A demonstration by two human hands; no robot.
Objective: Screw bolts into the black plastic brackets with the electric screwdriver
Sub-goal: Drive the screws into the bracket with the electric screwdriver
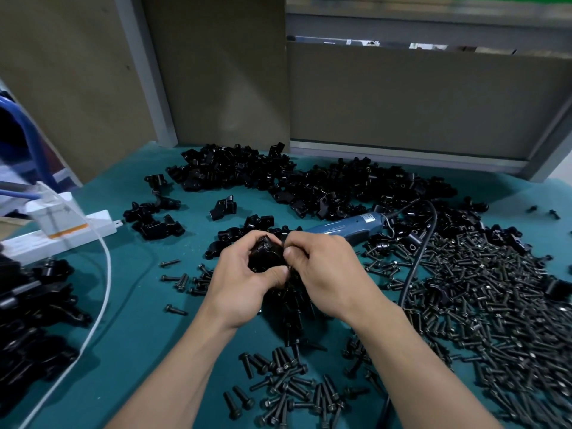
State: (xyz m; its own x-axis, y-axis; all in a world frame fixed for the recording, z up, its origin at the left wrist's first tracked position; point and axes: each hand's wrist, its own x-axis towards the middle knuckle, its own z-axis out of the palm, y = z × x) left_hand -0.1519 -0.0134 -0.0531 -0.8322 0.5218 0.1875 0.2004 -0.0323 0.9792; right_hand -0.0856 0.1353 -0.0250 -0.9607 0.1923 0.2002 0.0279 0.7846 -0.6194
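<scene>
Left hand (244, 274) wraps 1 bracket (266, 253) mid-table above loose bolts (464, 289), right hand (322, 274) pinches its edge, maybe seating a bolt (hidden); light, stiff, slick plastic, so grip the body; screwdriver (346, 229) lies just behind.

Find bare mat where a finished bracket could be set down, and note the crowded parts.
Bare green mat lies between the white cable and the left forearm. Crowded: bracket pile behind, bolt heap at right.
</scene>
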